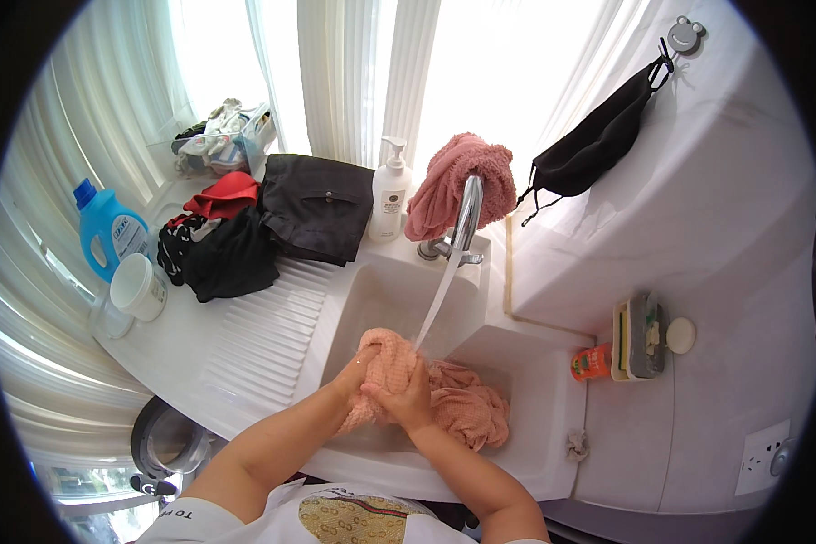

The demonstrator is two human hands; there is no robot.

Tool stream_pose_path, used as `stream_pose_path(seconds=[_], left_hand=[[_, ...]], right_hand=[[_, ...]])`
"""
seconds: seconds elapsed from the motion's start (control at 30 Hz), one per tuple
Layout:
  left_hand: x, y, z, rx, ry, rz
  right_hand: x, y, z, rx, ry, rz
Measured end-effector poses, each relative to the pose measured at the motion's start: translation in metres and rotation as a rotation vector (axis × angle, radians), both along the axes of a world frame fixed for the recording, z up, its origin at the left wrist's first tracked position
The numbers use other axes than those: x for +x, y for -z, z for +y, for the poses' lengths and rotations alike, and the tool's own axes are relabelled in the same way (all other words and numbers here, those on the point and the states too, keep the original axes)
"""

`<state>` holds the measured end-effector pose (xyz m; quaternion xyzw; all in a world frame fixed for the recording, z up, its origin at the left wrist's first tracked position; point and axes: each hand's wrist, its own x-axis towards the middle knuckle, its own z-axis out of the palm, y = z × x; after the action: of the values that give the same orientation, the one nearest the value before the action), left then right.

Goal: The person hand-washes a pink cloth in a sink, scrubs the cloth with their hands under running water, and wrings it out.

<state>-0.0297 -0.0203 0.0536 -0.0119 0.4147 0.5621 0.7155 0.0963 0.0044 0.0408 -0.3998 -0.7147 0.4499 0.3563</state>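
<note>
both hands work a pink cloth (444,399) in the white sink (526,453), under the stream from the tap (467,213). to wash it well, keep the bunched part beneath the water and rub fold against fold. left hand (358,370) and right hand (406,399) each have the grip closed tight around the bunched cloth at the sink's front edge, forearms angled inward, wrists close together.

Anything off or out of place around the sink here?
One oddity: a pink towel is draped over the faucet while water runs beneath it. Dark clothes lie heaped on the ribbed drainboard. Otherwise nothing spilled or damaged; both hands, left hand and right hand, wring a pink cloth in the sink.
</note>
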Motion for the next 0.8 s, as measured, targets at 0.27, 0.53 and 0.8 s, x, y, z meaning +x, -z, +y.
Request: stream_pose_path(seconds=[0.27, 0.53, 0.8], left_hand=[[-0.005, 0.024, 0.001, 0.013, 0.014, 0.128], [-0.015, -0.018, 0.009, 0.077, -0.032, 0.495], [-0.084, -0.117, -0.017, 0.32, 0.235, 1.515]], right_hand=[[-0.012, 0.01, -0.002, 0.08, 0.199, 0.094], [-0.022, -0.012, 0.006, 0.165, 0.147, 0.106], [0.011, -0.036, 0.041, 0.144, -0.39, -0.079]])
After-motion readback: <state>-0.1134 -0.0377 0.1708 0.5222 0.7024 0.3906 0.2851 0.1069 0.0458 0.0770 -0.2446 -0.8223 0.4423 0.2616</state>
